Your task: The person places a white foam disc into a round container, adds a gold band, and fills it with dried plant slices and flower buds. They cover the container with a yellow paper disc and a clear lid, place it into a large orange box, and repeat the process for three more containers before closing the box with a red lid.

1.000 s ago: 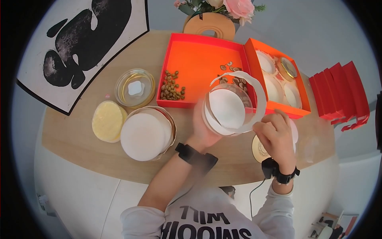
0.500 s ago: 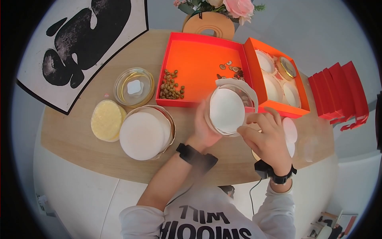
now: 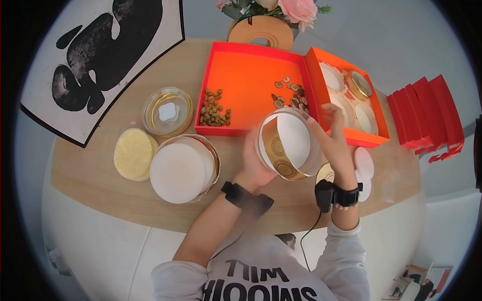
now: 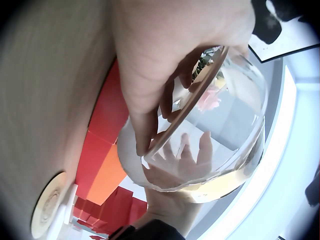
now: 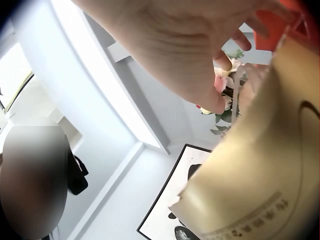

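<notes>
My left hand [image 3: 255,158] grips a clear round jar [image 4: 225,120] from the left and underneath, holding it tilted above the table's front half. A white disc [image 3: 293,134] shows within the jar's outline in the head view. Along the jar's side runs a torn-edged label strip [image 3: 276,145], gold and printed on one face, white on the other. Close up in the right wrist view, its gold face [image 5: 270,150] bears dark characters. My right hand [image 3: 335,143] is at the jar's right side, fingers extended and apart, thumb tip near the rim; it holds nothing.
Behind the jar lies an orange-red box [image 3: 251,75] with small brown pieces. Its neighbouring box [image 3: 384,123] contains white-topped jars. On the left stand a glass-like jar [image 3: 183,118], a yellow disc [image 3: 131,153] and a white-topped container [image 3: 178,173]. A gold lid [image 3: 325,173] lies near my right wrist.
The strip stood out to the jar's right, white side showing, its end at my right fingers; its gold face now shows across the jar. My right hand has let go, risen and spread its fingers.
</notes>
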`<state>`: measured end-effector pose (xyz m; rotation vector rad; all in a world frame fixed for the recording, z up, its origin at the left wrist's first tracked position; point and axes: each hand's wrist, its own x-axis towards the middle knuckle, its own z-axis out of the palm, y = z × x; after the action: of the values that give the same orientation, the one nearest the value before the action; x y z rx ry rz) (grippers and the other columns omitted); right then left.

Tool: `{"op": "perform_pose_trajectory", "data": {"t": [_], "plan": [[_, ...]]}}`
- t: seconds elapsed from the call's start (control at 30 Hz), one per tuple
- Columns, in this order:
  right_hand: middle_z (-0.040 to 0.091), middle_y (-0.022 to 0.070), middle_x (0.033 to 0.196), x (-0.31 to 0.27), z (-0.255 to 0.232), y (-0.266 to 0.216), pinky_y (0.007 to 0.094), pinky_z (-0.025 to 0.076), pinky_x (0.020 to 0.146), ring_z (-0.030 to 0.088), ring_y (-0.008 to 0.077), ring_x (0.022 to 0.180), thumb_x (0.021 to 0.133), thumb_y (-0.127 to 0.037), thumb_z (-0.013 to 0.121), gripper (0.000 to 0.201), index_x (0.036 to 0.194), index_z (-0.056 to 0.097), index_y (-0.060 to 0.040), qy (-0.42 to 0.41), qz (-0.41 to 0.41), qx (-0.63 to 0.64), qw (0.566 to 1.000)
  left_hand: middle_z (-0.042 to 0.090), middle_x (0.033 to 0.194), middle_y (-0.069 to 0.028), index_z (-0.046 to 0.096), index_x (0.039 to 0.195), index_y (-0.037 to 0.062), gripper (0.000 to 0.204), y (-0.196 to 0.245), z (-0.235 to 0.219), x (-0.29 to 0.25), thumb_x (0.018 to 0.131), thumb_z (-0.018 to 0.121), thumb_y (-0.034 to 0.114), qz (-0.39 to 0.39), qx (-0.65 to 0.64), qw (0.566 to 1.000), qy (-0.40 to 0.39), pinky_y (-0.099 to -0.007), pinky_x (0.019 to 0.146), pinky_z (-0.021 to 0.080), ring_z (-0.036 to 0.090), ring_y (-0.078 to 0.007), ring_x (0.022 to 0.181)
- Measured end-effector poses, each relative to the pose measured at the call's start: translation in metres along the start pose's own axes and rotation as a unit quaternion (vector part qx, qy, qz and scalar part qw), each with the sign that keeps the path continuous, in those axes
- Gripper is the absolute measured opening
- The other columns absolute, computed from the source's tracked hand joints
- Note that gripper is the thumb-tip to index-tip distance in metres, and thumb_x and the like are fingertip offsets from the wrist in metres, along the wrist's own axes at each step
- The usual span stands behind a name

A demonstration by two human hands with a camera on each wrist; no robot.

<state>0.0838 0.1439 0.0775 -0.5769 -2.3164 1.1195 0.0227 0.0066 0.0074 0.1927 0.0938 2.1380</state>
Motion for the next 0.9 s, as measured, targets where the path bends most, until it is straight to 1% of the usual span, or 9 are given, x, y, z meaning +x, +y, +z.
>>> {"op": "perform_pose_trajectory", "data": {"t": [0.03,0.13,0.23,0.33,0.43,0.53,0.63,0.73,0.9], "plan": [[0.040,0.0085,0.114,0.002,0.001,0.007,0.0348,0.040,0.083,0.048,0.0179,0.097,0.085,-0.024,0.053,0.037,0.114,0.038,-0.0061,-0.030,0.008,-0.029,0.999,0.042,0.127,-0.0099,0.036,0.128,0.0077,0.063,0.000,0.000,0.000,0.086,0.024,0.054,-0.005,-0.005,1.000,-0.002,-0.0407,0.096,0.033,0.040,-0.0258,0.116],[0.043,0.0077,0.114,0.002,0.006,0.014,0.0368,0.040,0.084,0.048,0.0180,0.100,0.087,-0.035,0.047,0.041,0.117,0.040,-0.0076,-0.065,0.074,0.067,0.993,0.041,0.127,-0.0109,0.034,0.128,0.0077,0.064,-0.001,0.004,-0.001,0.085,0.028,0.055,0.007,0.033,0.998,0.045,-0.0415,0.094,0.035,0.041,-0.0260,0.116],[0.050,0.0063,0.106,0.009,-0.011,0.001,0.0337,0.042,0.081,0.048,0.0156,0.099,0.088,-0.037,0.043,0.038,0.112,0.047,-0.0075,-0.128,0.224,0.152,0.954,0.042,0.127,-0.0108,0.034,0.128,0.0075,0.065,0.000,0.006,-0.001,0.085,0.028,0.055,-0.002,0.015,0.999,0.043,-0.0414,0.094,0.035,0.041,-0.0261,0.116],[0.056,0.0037,0.094,0.009,-0.016,0.010,0.0272,0.045,0.072,0.053,0.0117,0.087,0.087,-0.032,0.046,0.032,0.104,0.054,-0.0062,-0.121,0.199,0.074,0.970,0.041,0.127,-0.0108,0.033,0.128,0.0073,0.065,0.000,0.006,-0.001,0.085,0.027,0.055,0.004,0.017,0.999,0.043,-0.0417,0.095,0.035,0.041,-0.0264,0.116],[0.057,0.0053,0.086,0.013,-0.021,0.015,0.0253,0.047,0.060,0.056,0.0112,0.072,0.085,-0.026,0.050,0.032,0.106,0.052,-0.0021,-0.161,0.159,-0.005,0.974,0.041,0.127,-0.0107,0.033,0.128,0.0076,0.065,0.001,0.009,-0.001,0.085,0.027,0.055,0.010,0.014,0.999,0.047,-0.0418,0.095,0.034,0.041,-0.0265,0.116],[0.059,0.0029,0.079,0.009,-0.026,0.008,0.0185,0.046,0.052,0.057,0.0075,0.060,0.082,-0.029,0.056,0.034,0.102,0.055,-0.0025,-0.186,0.151,-0.043,0.970,0.041,0.127,-0.0105,0.034,0.128,0.0079,0.064,0.002,0.009,-0.001,0.085,0.028,0.055,0.016,0.011,0.999,0.036,-0.0418,0.095,0.034,0.041,-0.0264,0.115],[0.059,0.0037,0.071,0.009,-0.030,0.003,0.0178,0.045,0.046,0.057,0.0081,0.055,0.080,-0.029,0.057,0.039,0.105,0.054,0.0008,-0.229,0.208,-0.039,0.950,0.041,0.127,-0.0103,0.034,0.128,0.0082,0.064,0.002,0.008,-0.001,0.085,0.028,0.055,0.011,0.001,0.999,0.037,-0.0417,0.095,0.034,0.041,-0.0264,0.115],[0.059,0.0040,0.066,0.008,-0.030,0.005,0.0169,0.044,0.043,0.058,0.0084,0.052,0.079,-0.027,0.058,0.040,0.106,0.053,0.0025,-0.244,0.215,0.003,0.946,0.041,0.128,-0.0105,0.034,0.128,0.0081,0.065,0.001,0.006,-0.001,0.085,0.027,0.055,0.008,0.008,0.998,0.055,-0.0417,0.095,0.034,0.041,-0.0266,0.116],[0.059,0.0050,0.066,0.009,-0.035,0.008,0.0184,0.045,0.043,0.057,0.0088,0.051,0.079,-0.022,0.057,0.037,0.104,0.054,0.0039,-0.292,0.204,-0.007,0.934,0.042,0.126,-0.0104,0.035,0.128,0.0079,0.064,0.000,0.004,-0.001,0.085,0.027,0.054,0.002,-0.003,0.999,0.036,-0.0413,0.094,0.035,0.042,-0.0262,0.115]]}}
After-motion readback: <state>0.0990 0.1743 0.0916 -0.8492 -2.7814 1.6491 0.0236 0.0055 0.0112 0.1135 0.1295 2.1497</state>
